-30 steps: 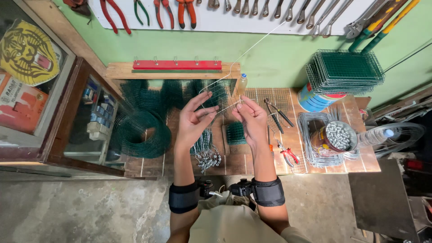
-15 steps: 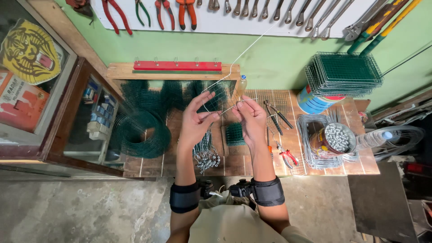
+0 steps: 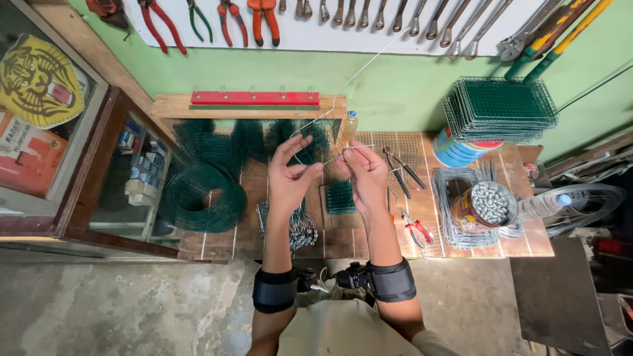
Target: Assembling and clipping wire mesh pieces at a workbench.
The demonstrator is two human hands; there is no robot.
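Observation:
My left hand (image 3: 290, 177) and my right hand (image 3: 364, 173) are raised side by side over the wooden workbench (image 3: 283, 238). Both pinch a thin silver wire (image 3: 316, 135) that is bent into a loop between them; one long end runs up and to the right toward the wall. A small square of green wire mesh (image 3: 340, 196) lies on the bench just below my right hand. A pile of bent silver wire pieces (image 3: 300, 227) lies under my left wrist.
Rolls of green mesh (image 3: 198, 191) lie at the bench's left. Pliers (image 3: 403, 168) and red-handled cutters (image 3: 417, 231) lie to the right, beside a can of metal pieces (image 3: 489, 206) on wire frames. Stacked green mesh panels (image 3: 501, 109) sit at back right. Tools hang on the wall (image 3: 264, 16).
Both hands have stayed over the bench middle; the fingers have worked the wire, and the loop between them has shifted slightly.

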